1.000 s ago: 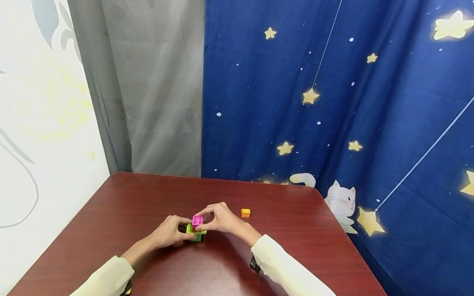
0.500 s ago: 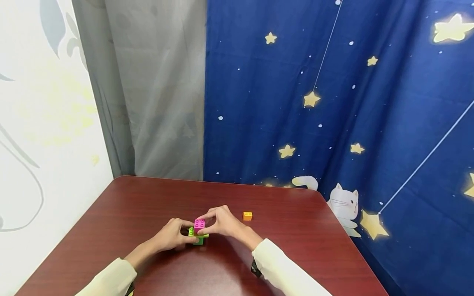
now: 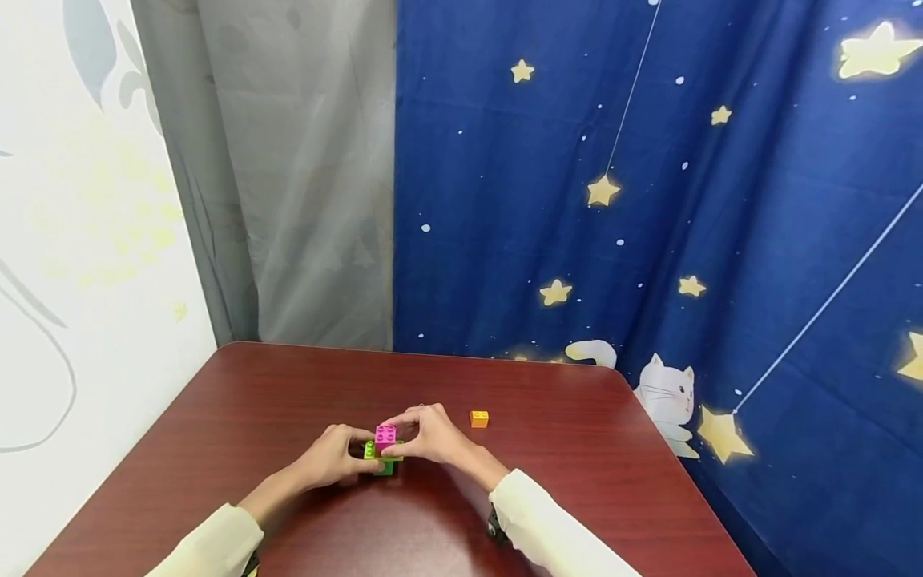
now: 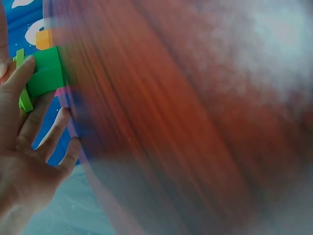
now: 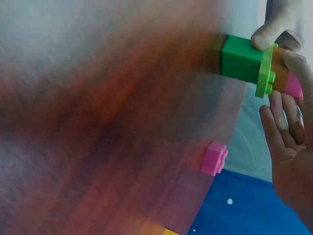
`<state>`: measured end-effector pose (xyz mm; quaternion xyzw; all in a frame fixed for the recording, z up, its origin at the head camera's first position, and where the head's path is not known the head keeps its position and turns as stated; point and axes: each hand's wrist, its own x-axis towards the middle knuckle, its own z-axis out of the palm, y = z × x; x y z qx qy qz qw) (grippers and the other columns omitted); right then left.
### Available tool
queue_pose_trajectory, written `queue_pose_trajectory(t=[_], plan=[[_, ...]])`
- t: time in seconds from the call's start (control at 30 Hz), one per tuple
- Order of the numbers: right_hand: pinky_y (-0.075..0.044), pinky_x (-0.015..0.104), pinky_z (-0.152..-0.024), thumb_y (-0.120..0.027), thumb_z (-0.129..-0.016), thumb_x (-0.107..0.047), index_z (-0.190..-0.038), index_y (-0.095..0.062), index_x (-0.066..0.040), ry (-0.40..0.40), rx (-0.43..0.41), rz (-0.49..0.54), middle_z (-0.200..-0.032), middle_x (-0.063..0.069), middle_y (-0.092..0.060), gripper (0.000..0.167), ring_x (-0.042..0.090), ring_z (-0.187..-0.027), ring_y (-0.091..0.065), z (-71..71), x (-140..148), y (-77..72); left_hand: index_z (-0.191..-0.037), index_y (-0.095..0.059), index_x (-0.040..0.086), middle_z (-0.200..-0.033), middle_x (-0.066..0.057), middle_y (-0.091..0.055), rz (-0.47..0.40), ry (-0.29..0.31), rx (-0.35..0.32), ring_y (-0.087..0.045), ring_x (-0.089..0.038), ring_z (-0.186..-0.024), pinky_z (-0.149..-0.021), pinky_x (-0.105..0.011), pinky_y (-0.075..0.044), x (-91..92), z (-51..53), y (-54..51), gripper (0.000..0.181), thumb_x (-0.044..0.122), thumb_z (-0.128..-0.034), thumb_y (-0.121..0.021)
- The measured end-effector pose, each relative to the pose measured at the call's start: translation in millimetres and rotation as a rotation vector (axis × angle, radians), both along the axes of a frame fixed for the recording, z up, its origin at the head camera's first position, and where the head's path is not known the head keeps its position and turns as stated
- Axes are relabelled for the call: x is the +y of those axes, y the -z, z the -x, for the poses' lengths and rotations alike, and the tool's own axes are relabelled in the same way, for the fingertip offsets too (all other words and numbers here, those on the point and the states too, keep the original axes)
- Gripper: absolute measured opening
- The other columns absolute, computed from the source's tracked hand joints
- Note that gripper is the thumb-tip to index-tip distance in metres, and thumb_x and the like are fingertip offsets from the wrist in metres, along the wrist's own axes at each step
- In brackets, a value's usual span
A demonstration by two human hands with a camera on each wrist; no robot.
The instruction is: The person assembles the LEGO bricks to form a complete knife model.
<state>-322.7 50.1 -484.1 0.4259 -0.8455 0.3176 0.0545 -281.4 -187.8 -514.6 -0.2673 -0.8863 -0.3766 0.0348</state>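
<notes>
A small stack stands on the table: a green block (image 5: 241, 58) at the bottom, a thin lime plate (image 5: 264, 71) on it, an orange block (image 5: 279, 71) above, and a pink block (image 3: 385, 435) on top. My left hand (image 3: 328, 458) grips the stack from the left, thumb and finger at the green block and the lime plate. From the right, my right hand (image 3: 436, 435) pinches the upper blocks between thumb and fingers. In the left wrist view, the left hand's other fingers (image 4: 51, 134) are spread.
An orange block (image 3: 479, 419) lies on the dark red table (image 3: 562, 449), right of and behind the hands. Another pink block (image 5: 213, 158) shows on the table in the right wrist view. Curtains hang behind the table, and a white patterned wall (image 3: 94, 240) stands at the left.
The head view has shifted slightly. Both hands keep their hold on the stack, with no clear movement of the blocks.
</notes>
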Motion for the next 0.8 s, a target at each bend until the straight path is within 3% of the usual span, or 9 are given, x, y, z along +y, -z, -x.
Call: queue_pose_trajectory(t=[0.1,0.4,0.8], plan=[[-0.055,0.017,-0.075,-0.09,-0.083,-0.031,-0.117,-0.079,-0.02,-0.02,-0.057,0.047,-0.1,-0.01,-0.075,0.038,-0.002,-0.093,-0.067,-3.4,1.4,2.8,-0.108,-0.077,0.022,-0.094,0.015,-0.072,0.0,0.006,-0.009,-0.061,-0.007,-0.077,-0.069,-0.024,-0.05,1.0,-0.1,1.6,0.03,0.041,-0.0866,-0.085],[-0.056,0.017,-0.078,-0.089,-0.085,-0.025,-0.121,-0.075,-0.016,-0.059,-0.117,0.067,-0.105,-0.005,-0.074,0.04,-0.006,-0.093,-0.068,-5.3,-1.0,0.7,-0.106,-0.077,0.023,-0.093,0.015,-0.072,-0.001,-0.01,0.01,-0.062,-0.011,-0.079,-0.071,-0.025,-0.05,-0.4,-1.4,1.9,0.029,0.042,-0.0858,-0.086],[-0.056,0.018,-0.078,-0.088,-0.086,-0.021,-0.123,-0.072,-0.012,-0.095,-0.107,0.053,-0.107,-0.002,-0.075,0.042,-0.006,-0.09,-0.068,-4.3,-0.9,-2.7,-0.105,-0.077,0.02,-0.092,0.014,-0.072,-0.012,0.003,0.015,-0.063,-0.015,-0.078,-0.069,-0.024,-0.049,0.1,-3.5,-2.6,0.027,0.038,-0.0866,-0.086]])
